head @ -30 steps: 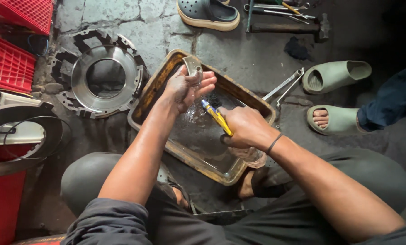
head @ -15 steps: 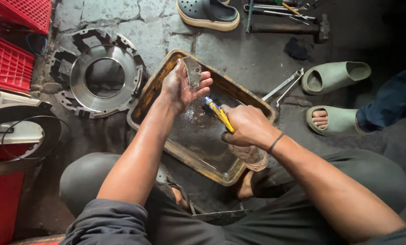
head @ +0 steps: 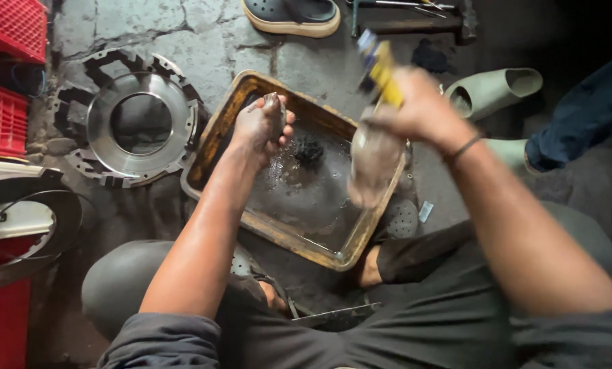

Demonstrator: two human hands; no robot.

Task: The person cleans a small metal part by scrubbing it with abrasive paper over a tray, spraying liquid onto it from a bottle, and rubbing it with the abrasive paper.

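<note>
The tray (head: 213,133), a rusty rectangular pan on the floor (head: 203,37), holds a shallow pool of dark liquid and one black clump (head: 309,148) near its middle. At left, red crates (head: 2,102) are cut off by the frame edge, contents not visible.

The right hand (head: 415,113) is motion-blurred above the tray's right rim. Its fingers are closed on a yellow-handled brush (head: 381,68); a pale smear (head: 374,164) below the hand cannot be identified.

The left hand (head: 261,126) hangs over the tray's upper left part. Its fingers are closed around a small grey part (head: 274,106). Only the top of the part shows above the fingers; the rest is hidden in the fist. A round metal plate (head: 138,123) lies on the floor beside the tray.
</note>
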